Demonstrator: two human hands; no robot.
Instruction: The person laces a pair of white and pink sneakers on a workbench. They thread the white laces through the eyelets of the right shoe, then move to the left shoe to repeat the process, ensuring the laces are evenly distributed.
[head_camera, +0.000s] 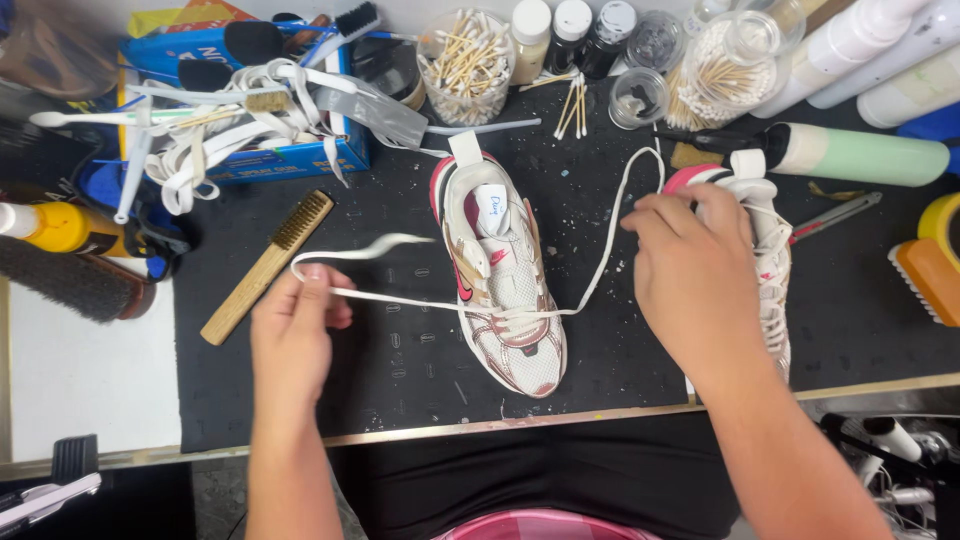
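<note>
A white and pink sneaker (503, 290) lies toe toward me on the black mat (420, 370). A white shoelace (590, 275) runs through its lowest eyelets and spreads out to both sides. My left hand (295, 320) pinches the left end of the lace, left of the shoe. My right hand (690, 265) holds the right end, which loops up past my fingers. Partly hidden under my right hand lies the second matching sneaker (770, 270).
A wooden brush (268, 265) lies left of the shoe. A blue box (270, 160) draped with white laces stands at the back left. Jars of cotton swabs (465, 65) and sticks (730, 60), bottles and a pale green bottle (860, 155) line the back.
</note>
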